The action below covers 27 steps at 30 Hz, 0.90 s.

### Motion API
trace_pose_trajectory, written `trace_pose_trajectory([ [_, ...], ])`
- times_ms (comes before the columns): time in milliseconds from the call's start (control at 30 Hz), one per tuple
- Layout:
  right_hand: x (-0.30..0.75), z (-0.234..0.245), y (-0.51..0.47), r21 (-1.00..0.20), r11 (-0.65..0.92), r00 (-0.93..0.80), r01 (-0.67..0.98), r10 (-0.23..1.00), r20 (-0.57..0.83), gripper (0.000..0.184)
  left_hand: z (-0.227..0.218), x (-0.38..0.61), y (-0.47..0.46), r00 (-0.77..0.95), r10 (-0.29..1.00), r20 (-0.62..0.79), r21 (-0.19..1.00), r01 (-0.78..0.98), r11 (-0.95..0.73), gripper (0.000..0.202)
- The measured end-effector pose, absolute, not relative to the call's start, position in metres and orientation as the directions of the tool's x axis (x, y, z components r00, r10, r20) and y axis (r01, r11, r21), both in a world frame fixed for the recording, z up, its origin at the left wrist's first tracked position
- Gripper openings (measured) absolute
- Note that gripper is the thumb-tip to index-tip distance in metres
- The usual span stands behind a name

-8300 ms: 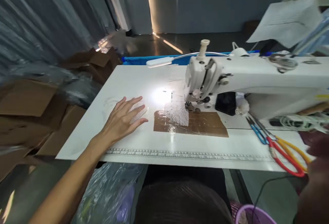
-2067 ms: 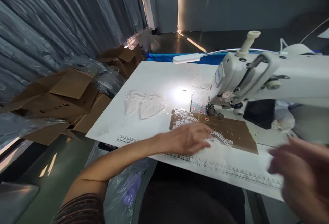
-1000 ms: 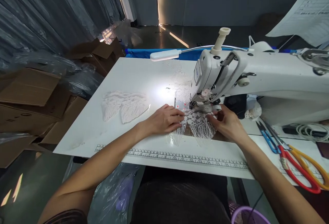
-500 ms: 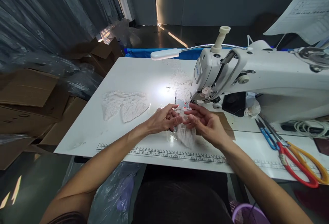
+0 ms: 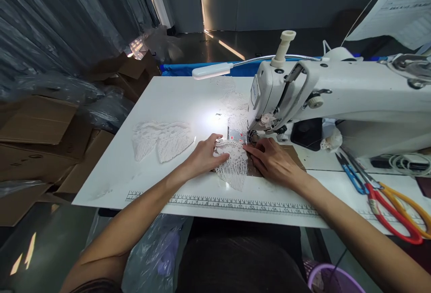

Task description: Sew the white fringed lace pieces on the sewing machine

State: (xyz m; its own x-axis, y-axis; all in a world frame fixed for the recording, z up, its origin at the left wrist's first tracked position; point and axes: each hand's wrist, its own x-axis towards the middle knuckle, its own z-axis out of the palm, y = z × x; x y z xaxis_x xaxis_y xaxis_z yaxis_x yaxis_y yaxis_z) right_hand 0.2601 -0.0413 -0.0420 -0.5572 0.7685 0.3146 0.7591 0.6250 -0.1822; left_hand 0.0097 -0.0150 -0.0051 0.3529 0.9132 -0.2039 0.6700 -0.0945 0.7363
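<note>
A white lace piece point(image 5: 232, 165) lies spread in front of the needle area of the white sewing machine point(image 5: 269, 91). My left hand point(image 5: 207, 154) has its thumb and fingers closed on the lace's left edge. On the other side, my right hand point(image 5: 267, 158) pinches the upper right edge of the same lace, close to the presser foot point(image 5: 251, 137). More white lace point(image 5: 237, 104) lies behind the needle. Two joined lace pieces point(image 5: 163, 140) rest flat to the left on the white table point(image 5: 134, 190).
Red- and orange-handled scissors point(image 5: 392, 212) and blue thread snips point(image 5: 352, 174) lie at the right. A printed ruler point(image 5: 232, 204) runs along the front edge. A lamp point(image 5: 212, 71) hangs over the table. Cardboard boxes point(image 5: 37, 149) stand left; a purple basket point(image 5: 333, 277) is below.
The lace, bunched between my raised hands before, is now spread flat on the table. My hands have moved apart and down, each at one edge of it.
</note>
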Motion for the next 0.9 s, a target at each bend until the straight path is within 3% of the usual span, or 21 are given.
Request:
trace_pose_trajectory([
  [100, 0.260, -0.041, -0.038, -0.195, 0.612, -0.544, 0.766, 0.780, 0.309, 0.038, -0.006, 0.008, -0.014, 0.347, 0.927, -0.144, 0.724, 0.676, -0.141, 0.068],
  [300, 0.269, -0.045, -0.039, -0.400, 0.588, -0.478, 0.703, 0.807, 0.345, 0.041, -0.008, 0.006, -0.009, 0.353, 0.919, -0.175, 0.767, 0.634, -0.098, 0.064],
  [667, 0.263, -0.047, -0.045, -0.251, 0.586, -0.522, 0.771, 0.806, 0.277, 0.039, -0.016, 0.001, -0.001, 0.332, 0.909, -0.251, 0.783, 0.622, -0.011, 0.059],
  [900, 0.262, -0.048, -0.046, -0.234, 0.562, -0.511, 0.793, 0.823, 0.246, 0.038, -0.017, 0.003, -0.001, 0.338, 0.915, -0.221, 0.816, 0.578, -0.016, 0.056],
])
